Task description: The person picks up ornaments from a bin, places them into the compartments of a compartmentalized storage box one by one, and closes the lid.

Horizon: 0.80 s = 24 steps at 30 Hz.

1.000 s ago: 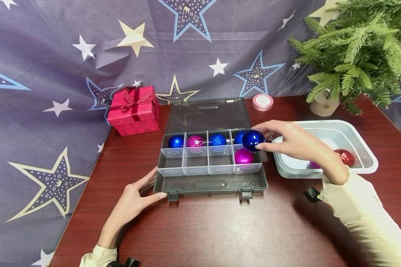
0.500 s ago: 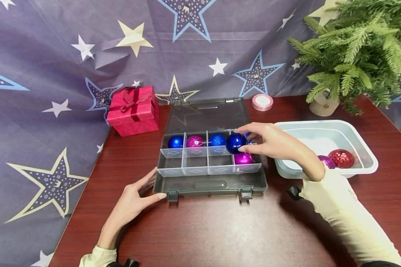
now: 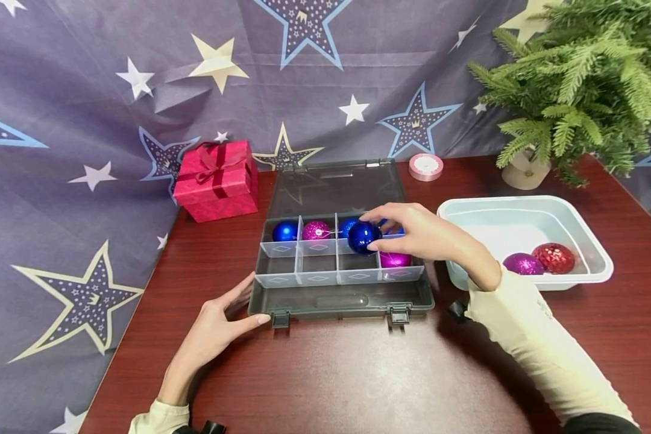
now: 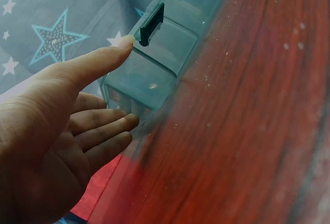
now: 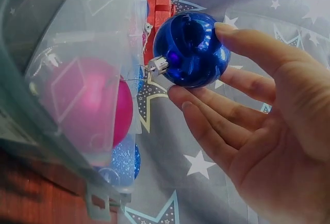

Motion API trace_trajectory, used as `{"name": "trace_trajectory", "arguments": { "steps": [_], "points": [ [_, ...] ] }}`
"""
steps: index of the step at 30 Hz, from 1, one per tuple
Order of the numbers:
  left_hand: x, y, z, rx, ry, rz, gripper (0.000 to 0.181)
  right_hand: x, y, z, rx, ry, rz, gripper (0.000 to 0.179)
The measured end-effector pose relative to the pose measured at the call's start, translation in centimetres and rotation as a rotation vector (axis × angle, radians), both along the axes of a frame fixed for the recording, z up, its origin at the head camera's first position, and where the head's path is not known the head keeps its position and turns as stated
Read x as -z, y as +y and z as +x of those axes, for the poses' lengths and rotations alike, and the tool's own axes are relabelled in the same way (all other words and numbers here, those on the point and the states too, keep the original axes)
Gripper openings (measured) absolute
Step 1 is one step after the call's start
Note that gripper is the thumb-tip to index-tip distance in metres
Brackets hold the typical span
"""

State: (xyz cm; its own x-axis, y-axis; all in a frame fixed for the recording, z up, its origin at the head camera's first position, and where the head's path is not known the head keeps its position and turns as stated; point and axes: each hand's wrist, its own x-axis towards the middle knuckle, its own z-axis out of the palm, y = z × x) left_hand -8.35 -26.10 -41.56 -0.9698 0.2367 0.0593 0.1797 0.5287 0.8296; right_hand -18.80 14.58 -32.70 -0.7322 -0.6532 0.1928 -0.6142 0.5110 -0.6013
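Note:
My right hand (image 3: 420, 232) holds a shiny dark blue Christmas bauble (image 3: 364, 237) between thumb and fingers, above the third column of a divided plastic box (image 3: 342, 306). In the right wrist view the bauble (image 5: 192, 48) shows a silver cap. The back row holds a blue bauble (image 3: 285, 231), a glittery pink bauble (image 3: 317, 231) and two glittery blue ones, partly hidden by the hand. A magenta bauble (image 3: 395, 259) lies in the front right compartment. My left hand (image 3: 214, 331) rests at the box's front left corner, thumb near a latch, fingers straight in the left wrist view.
A pale plastic basin (image 3: 602, 274) at the right holds a purple bauble (image 3: 523, 264) and a red bauble (image 3: 554, 258). Behind stand a small artificial fir tree (image 3: 580, 90), a pink ribbon roll (image 3: 426, 167) and a red gift box (image 3: 217, 181). The box's lid (image 3: 339, 190) leans back open.
My right hand has carried the dark blue bauble leftward from the box's right edge to over its third column, uncovering the baubles in the basin. The left hand stays put.

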Motion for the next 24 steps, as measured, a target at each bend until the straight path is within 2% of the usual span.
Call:
{"name": "trace_trajectory", "arguments": {
  "steps": [13, 24],
  "points": [
    [0.0, 0.0, 0.0, 0.002, -0.004, 0.002, 0.082, 0.1, -0.4, 0.1, -0.005, -0.002, 0.013, 0.048],
    [0.1, -0.1, -0.1, 0.005, -0.002, 0.002, 0.083, -0.1, 1.6, 0.7, 0.045, -0.042, -0.013, 0.048]
  ]
}}
